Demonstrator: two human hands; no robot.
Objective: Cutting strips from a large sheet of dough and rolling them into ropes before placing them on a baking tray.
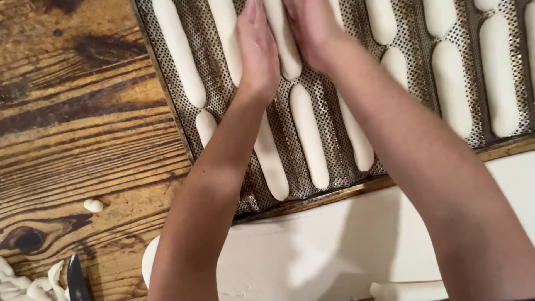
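Wooden surface [83,111] carries a perforated tray [329,111] — both hands, left hand [259,53] and right hand [312,30], lie flat, uncurled, pressing one dough stick [284,47]; light, even pressure suits.

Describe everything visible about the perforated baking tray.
The perforated tray looks like dark, worn metal, formed into parallel channels dotted with small holes. It lies flat and angled on the wooden table, its top cropped. Pale dough sticks fill the channels end to end. The left hand and right hand press one stick.
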